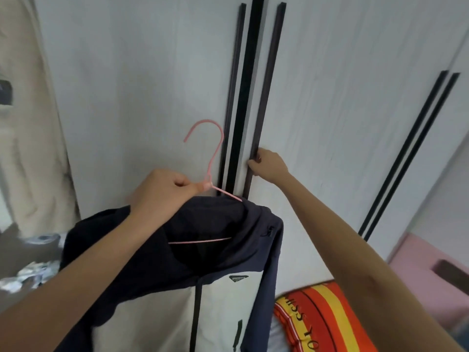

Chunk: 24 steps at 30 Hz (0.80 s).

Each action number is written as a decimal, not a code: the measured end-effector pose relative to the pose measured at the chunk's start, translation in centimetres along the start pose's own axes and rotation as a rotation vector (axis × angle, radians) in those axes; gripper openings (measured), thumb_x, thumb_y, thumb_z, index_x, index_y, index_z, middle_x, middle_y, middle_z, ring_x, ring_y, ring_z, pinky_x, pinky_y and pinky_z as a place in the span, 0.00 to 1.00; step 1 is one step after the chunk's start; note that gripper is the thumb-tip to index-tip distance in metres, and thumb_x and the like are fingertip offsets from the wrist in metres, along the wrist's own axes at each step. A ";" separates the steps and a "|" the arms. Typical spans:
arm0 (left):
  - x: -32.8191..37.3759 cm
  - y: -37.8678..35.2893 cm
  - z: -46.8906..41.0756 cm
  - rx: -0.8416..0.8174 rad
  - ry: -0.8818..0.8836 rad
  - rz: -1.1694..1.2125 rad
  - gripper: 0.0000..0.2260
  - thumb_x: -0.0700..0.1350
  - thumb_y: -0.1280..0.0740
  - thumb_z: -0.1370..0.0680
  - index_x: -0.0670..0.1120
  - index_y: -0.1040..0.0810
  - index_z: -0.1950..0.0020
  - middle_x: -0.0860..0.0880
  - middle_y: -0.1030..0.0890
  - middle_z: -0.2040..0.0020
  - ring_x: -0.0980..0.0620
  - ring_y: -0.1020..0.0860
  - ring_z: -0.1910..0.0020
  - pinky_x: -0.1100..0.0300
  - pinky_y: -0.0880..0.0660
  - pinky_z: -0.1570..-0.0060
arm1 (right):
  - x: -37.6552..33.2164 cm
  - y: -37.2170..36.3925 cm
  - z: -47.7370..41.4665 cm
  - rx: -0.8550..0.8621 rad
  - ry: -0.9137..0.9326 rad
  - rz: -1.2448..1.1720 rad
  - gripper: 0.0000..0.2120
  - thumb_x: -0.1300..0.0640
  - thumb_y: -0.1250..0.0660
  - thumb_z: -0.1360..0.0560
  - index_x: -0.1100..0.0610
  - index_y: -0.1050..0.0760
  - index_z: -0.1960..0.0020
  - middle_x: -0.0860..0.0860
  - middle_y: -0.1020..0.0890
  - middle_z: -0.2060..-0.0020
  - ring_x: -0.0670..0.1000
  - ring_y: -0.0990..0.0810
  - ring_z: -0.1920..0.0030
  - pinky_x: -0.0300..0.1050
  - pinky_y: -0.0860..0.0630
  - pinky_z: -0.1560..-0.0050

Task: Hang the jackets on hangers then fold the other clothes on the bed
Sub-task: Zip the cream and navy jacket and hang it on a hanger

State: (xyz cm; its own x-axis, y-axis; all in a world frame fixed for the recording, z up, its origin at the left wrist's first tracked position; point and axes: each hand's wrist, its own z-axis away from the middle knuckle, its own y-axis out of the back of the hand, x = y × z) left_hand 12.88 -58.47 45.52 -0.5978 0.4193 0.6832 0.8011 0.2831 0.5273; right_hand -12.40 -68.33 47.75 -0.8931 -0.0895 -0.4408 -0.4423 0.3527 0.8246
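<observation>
A navy and white zip jacket (193,270) hangs on a pink wire hanger (212,161), held up in front of a white wardrobe. My left hand (162,191) grips the hanger at the base of its hook, with the hook pointing up. My right hand (269,165) has its fingers curled round the long dark handle (266,85) of the right wardrobe door (355,110). The jacket's lower part runs out of the bottom of the frame.
The left wardrobe door (139,85) has its own dark handle (234,85), with a black gap between the doors. A cream curtain (33,148) hangs at the left. An orange, red and yellow striped pillow (322,318) lies bottom right, beside a pink surface (418,265).
</observation>
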 end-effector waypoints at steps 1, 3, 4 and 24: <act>0.3 -0.1 -0.2 -0.014 -0.020 0.013 0.26 0.63 0.30 0.32 0.43 0.32 0.73 0.49 0.37 0.75 0.51 0.37 0.73 0.58 0.42 0.68 | 0.4 0.6 0.8 -0.017 0.011 -0.002 0.10 0.53 0.38 0.24 0.61 0.28 0.53 0.54 0.17 0.60 0.54 0.19 0.57 0.49 0.23 0.53; 1.1 -0.8 -0.8 -0.048 -0.084 0.044 0.26 0.63 0.31 0.32 0.45 0.36 0.75 0.50 0.39 0.76 0.52 0.38 0.74 0.59 0.43 0.69 | 1.6 2.2 2.6 -0.055 0.011 -0.016 0.12 0.53 0.38 0.24 0.62 0.27 0.50 0.52 0.17 0.62 0.50 0.18 0.59 0.48 0.22 0.51; 1.7 -1.2 -1.0 -0.064 -0.126 0.059 0.26 0.62 0.30 0.32 0.46 0.38 0.76 0.52 0.40 0.77 0.53 0.39 0.75 0.60 0.44 0.69 | 2.3 3.1 3.7 -0.074 0.005 -0.024 0.12 0.53 0.37 0.23 0.62 0.27 0.48 0.51 0.17 0.62 0.49 0.18 0.59 0.48 0.21 0.51; 11.9 -12.4 -0.9 -0.399 -0.242 0.517 0.23 0.58 0.25 0.34 0.41 0.27 0.75 0.42 0.31 0.74 0.51 0.34 0.72 0.57 0.38 0.63 | 17.1 15.6 21.1 0.175 -0.395 -0.040 0.33 0.29 0.40 0.31 0.55 0.31 0.42 0.51 0.18 0.52 0.53 0.19 0.51 0.56 0.26 0.42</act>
State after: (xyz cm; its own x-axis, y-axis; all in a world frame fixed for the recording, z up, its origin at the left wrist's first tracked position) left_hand -4.21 -57.78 47.61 -0.0821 0.6088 0.7891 0.8822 -0.3239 0.3417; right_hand -32.83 -44.67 45.61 -0.7606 0.2448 -0.6013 -0.4252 0.5120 0.7463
